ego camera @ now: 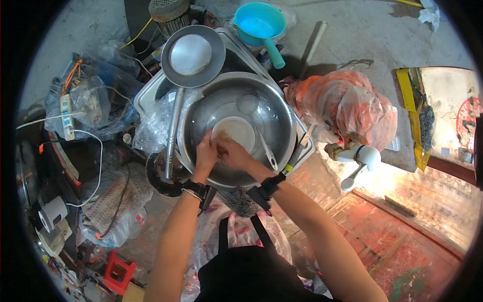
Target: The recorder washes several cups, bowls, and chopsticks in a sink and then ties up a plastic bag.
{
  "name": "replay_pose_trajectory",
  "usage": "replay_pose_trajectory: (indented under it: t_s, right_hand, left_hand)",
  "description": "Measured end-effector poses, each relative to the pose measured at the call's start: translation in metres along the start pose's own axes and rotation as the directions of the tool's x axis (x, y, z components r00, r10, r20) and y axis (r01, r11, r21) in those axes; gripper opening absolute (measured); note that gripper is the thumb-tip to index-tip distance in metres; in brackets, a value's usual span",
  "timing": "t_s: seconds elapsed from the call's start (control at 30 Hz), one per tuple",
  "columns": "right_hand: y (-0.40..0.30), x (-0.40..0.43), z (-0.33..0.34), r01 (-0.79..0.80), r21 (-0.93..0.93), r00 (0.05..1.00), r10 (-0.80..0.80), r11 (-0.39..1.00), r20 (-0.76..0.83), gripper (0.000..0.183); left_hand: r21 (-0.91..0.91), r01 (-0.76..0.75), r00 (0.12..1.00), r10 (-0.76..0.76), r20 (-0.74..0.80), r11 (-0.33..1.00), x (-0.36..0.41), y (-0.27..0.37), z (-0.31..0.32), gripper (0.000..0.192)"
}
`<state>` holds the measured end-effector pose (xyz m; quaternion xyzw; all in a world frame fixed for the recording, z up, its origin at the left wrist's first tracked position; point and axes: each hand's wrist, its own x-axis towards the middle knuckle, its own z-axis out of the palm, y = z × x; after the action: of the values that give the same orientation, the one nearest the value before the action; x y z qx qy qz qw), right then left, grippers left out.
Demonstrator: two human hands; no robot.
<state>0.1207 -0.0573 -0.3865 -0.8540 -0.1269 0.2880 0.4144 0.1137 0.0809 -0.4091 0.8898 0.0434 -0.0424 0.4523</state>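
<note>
Both my hands are together over a large stainless steel basin [277,113]. Inside it sits a round white bowl [241,130]. My left hand [206,154] is at the bowl's near left edge, with its fingertips against those of my right hand [234,151]. A small brownish patch [223,135] shows beyond the fingers, too blurred to name. Whether anything is pinched between the fingertips is hidden. To the right of the bowl, a slim utensil [268,149] with a holed handle end leans inside the basin. A knife [298,151] lies by the basin's right rim.
A frying pan [193,77] rests across the basin's upper left, handle towards me. Beyond are a blue plastic dipper [260,19] and a sink rim [249,47]. An orange-tinted plastic bag [347,102] lies right, above a white tap [368,157]. A power strip [67,117] hangs left.
</note>
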Motion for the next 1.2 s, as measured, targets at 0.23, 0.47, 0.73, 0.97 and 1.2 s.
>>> replay_pose_trajectory:
  t_s: [0.23,0.47,0.73,0.97,1.2]
  right_hand:
    - [0.003,-0.017,-0.075,0.07,-0.903,0.989,0.09,0.425,0.119,0.033]
    - [0.0,0.002,-0.074,0.307,-0.891,0.93,-0.303,0.335,0.207,0.029]
    - [0.0,0.004,-0.025,-0.134,-0.427,0.938,0.253,0.894,0.236,0.024]
    - [-0.011,-0.005,-0.05,0.082,0.983,0.749,0.64,0.166,-0.17,0.016]
    - [0.033,-0.015,-0.02,-0.011,-0.184,0.887,-0.076,0.983,-0.455,0.023]
  left_hand:
    - [-0.009,0.03,0.907,-0.023,0.42,1.0,0.043,0.03,-0.02,0.034]
    - [0.119,-0.146,0.924,0.092,0.371,0.982,0.047,0.025,-0.018,0.036]
    - [-0.088,0.327,0.827,-0.24,0.509,0.941,0.037,0.038,-0.022,0.036]
    - [-0.182,0.488,0.766,-0.32,0.557,0.854,0.026,0.013,-0.032,0.036]
    - [-0.352,0.394,0.883,-0.242,0.402,0.849,0.013,0.035,-0.017,0.031]
